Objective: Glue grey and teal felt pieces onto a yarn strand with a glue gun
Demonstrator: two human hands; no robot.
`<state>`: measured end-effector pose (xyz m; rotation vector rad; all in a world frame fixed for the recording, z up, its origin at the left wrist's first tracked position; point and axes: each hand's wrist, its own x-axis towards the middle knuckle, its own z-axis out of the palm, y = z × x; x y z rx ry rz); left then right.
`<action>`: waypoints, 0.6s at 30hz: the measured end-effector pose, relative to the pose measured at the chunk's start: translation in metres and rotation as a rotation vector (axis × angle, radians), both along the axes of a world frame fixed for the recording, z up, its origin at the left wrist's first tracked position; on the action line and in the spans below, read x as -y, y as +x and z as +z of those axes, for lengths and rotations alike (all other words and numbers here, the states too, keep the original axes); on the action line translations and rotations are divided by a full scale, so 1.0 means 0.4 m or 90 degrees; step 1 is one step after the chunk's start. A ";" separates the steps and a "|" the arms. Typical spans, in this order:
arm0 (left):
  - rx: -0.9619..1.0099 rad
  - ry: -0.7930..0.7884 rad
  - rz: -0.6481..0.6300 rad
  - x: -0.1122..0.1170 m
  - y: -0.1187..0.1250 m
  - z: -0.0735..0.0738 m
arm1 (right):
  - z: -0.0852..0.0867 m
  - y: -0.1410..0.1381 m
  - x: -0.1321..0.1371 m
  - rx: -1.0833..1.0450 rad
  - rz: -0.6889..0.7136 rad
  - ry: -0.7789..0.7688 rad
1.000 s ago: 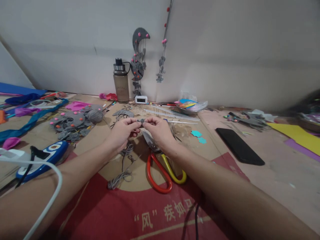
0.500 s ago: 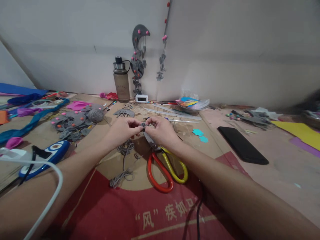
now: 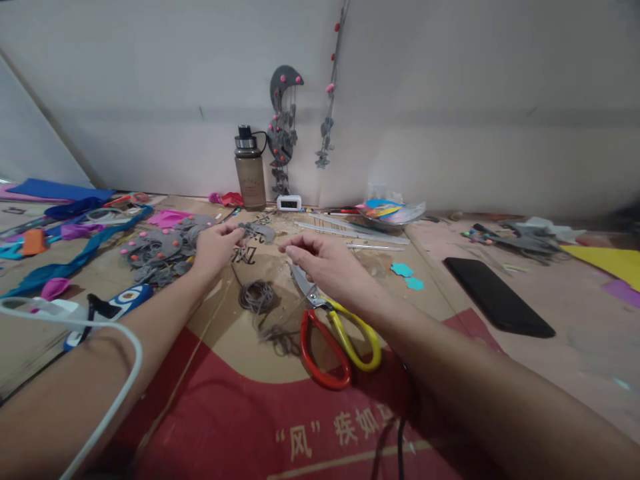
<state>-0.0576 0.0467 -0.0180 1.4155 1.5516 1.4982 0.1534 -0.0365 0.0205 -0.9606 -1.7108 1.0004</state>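
- Small grey piece (image 3: 243, 254), blurred in the head view, shows at the fingertips of the left hand (image 3: 214, 252); its shape cannot be made out.
- Step in hand, as I judge it: fine handwork on that piece with grey cord (image 3: 257, 295), the two hands parted. Next move would call for a steady pinch and fingers kept off the blades of the scissors (image 3: 315, 300).
- Left grip: thumb and fingers drawn together, seemingly pinching the piece. One strand runs up from the coil toward this hand; whether it joins the piece is unclear.
- Right grip: thumb and forefinger of the right hand (image 3: 330, 263) nearly meet; I cannot tell whether they hold thread.
- Piece to right grip: apart, with the coil nearer the wearer on the cardboard (image 3: 215, 413), the scissors just beside it.
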 end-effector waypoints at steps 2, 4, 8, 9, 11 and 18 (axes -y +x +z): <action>0.100 -0.011 0.014 -0.008 -0.011 0.002 | 0.040 0.001 0.035 -0.031 0.021 0.005; 0.180 -0.009 0.017 -0.006 -0.016 0.012 | 0.078 0.001 0.075 -0.045 0.058 0.021; 0.286 0.002 0.012 0.000 -0.019 0.033 | 0.131 0.019 0.116 0.092 0.238 0.067; 0.313 0.008 0.009 0.000 -0.017 0.036 | 0.133 0.031 0.107 0.151 0.266 0.078; 0.356 0.028 -0.008 -0.001 -0.011 0.038 | 0.119 0.060 0.064 0.255 0.193 0.102; 0.361 0.057 -0.084 0.021 0.029 0.035 | -0.056 0.127 -0.113 0.688 -0.301 -0.008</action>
